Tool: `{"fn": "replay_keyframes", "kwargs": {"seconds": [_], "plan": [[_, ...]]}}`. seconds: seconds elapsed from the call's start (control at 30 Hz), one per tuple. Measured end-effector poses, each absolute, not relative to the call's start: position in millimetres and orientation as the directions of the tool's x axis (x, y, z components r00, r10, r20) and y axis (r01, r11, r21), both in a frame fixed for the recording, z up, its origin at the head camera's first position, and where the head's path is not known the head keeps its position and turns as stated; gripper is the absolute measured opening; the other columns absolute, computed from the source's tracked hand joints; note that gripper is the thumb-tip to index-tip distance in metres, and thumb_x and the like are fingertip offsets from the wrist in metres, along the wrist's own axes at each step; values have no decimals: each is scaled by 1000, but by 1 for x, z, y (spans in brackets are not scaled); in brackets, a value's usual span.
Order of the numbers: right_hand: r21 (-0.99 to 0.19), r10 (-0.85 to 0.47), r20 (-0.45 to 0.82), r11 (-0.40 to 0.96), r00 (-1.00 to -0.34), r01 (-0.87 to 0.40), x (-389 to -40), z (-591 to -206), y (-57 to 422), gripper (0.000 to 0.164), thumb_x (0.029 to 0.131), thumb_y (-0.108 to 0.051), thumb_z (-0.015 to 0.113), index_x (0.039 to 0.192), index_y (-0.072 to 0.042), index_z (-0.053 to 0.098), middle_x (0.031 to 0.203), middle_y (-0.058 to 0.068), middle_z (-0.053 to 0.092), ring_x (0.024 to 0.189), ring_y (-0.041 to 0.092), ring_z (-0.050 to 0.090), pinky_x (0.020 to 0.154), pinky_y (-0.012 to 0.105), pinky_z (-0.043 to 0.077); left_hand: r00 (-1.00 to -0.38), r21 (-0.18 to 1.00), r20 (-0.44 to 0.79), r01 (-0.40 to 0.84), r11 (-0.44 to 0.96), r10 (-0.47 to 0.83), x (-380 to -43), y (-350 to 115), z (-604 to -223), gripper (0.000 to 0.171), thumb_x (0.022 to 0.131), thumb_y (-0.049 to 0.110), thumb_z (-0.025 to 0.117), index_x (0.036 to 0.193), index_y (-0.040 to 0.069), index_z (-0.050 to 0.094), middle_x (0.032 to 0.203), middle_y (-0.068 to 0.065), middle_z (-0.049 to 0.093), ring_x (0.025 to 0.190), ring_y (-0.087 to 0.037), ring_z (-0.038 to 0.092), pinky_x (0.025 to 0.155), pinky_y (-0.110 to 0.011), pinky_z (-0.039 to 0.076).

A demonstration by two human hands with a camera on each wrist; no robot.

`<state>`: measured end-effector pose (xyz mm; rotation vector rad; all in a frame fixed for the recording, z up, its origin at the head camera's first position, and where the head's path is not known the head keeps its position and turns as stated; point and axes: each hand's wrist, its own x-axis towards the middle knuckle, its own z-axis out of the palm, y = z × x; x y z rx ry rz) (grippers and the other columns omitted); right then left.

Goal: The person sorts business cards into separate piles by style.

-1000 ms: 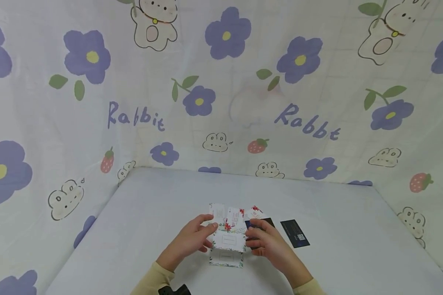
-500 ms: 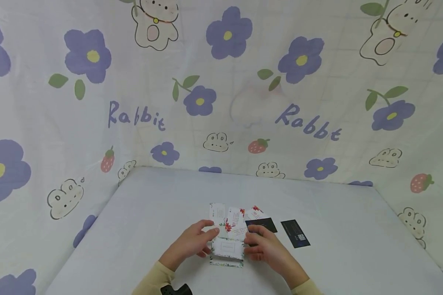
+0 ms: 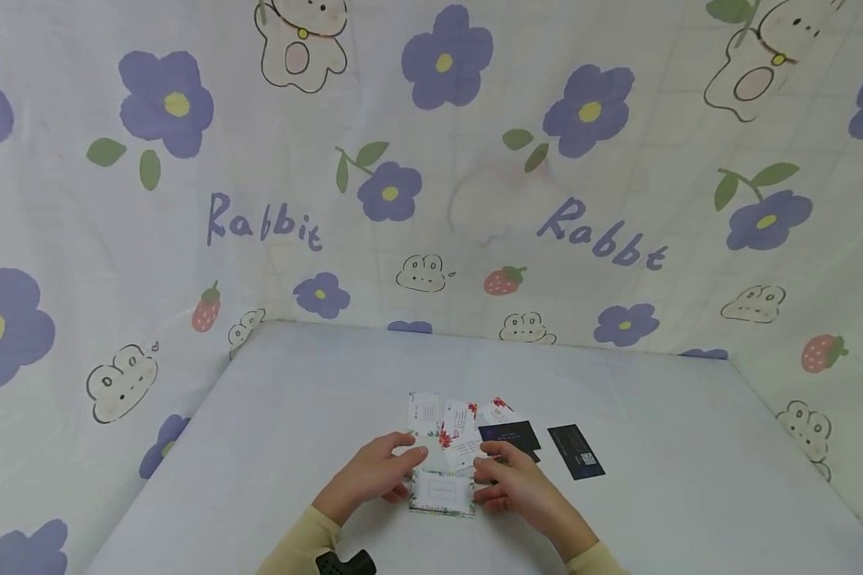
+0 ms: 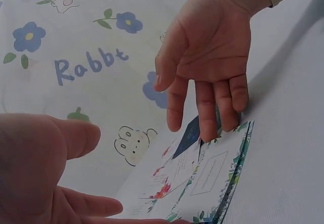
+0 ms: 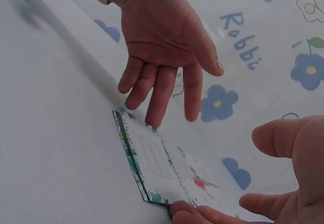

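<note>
A white card with a leafy green border lies on top of a matching card, their edges nearly lined up. In the head view my left hand is at its left short edge, fingers relaxed and thumb raised. My right hand mirrors it at the right short edge, its fingertips right at the card. Seen from the left wrist, the right hand's fingers point down, fairly straight, to the card's far end. From the right wrist view, a thin dark gap shows along the edge of the stacked cards.
Beyond the hands lie a white card, white cards with red flowers and overlapping dark cards. Another dark card lies apart on the right. A flower-and-rabbit patterned curtain encloses the white table.
The leafy-bordered card has come down toward me, from partly above the matching card to lying over it. Both hands have moved slightly nearer with it, and the dark cards are less covered.
</note>
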<state>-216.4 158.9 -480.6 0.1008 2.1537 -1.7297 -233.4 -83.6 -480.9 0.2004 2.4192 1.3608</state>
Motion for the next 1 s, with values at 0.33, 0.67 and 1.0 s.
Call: {"fn": "replay_keyframes", "kwargs": {"seconds": [0.33, 0.67, 1.0], "plan": [[-930, -178, -319, 248, -931, 271, -215, -480, 159, 56, 104, -23, 56, 148, 5, 38, 113, 24, 66, 79, 22, 73, 70, 34, 60, -925, 836, -255, -65, 544, 282, -234, -83, -485, 61, 100, 48, 59, 139, 2, 55, 95, -8, 70, 65, -16, 67, 63, -31, 58], [-931, -181, -313, 253, -932, 264, -215, -479, 161, 55, 104, -23, 55, 148, 5, 38, 114, 24, 67, 81, 23, 74, 71, 34, 61, -931, 824, -246, -55, 564, 270, -234, -83, -482, 61, 100, 49, 59, 140, 3, 55, 94, -6, 69, 66, -15, 67, 62, -30, 56], [-922, -147, -328, 265, -933, 282, -215, -477, 158, 54, 104, -22, 56, 147, 5, 40, 113, 23, 68, 79, 22, 73, 70, 33, 60, -931, 824, -253, -65, 563, 263, -233, -81, -481, 60, 100, 47, 59, 141, 3, 55, 94, -6, 69, 67, -16, 66, 62, -31, 56]]}}
